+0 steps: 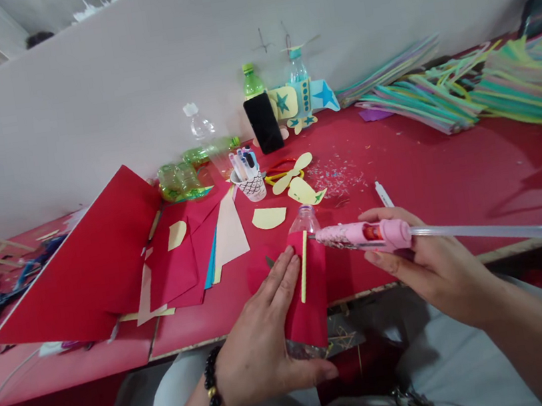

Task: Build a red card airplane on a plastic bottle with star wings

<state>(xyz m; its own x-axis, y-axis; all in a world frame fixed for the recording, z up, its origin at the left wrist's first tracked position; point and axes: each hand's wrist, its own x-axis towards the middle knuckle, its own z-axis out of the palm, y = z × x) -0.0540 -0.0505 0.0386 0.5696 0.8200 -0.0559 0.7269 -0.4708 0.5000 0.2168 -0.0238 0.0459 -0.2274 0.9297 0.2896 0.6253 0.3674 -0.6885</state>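
A clear plastic bottle (309, 219) wrapped in red paper (316, 291) lies at the table's front edge, its neck pointing away from me. My left hand (263, 325) steadies it, fingers over the paper and thumb near the base. A thin yellow strip (304, 269) runs lengthwise along the red wrap. In my right hand (425, 262) is a pink hot glue gun (356, 236), with a long translucent glue stick (501, 231) sticking out of its back. The gun's nozzle is at the strip's upper end; whether it touches I cannot tell.
Coloured paper sheets (173, 264) and a red board (89, 269) lie to the left. A cup of markers (252, 182), a phone (264, 123) and decorated bottles (301, 88) stand behind. Yellow cutouts (270, 217) lie mid-table; bundles of coloured straws (418, 98) fill the back right.
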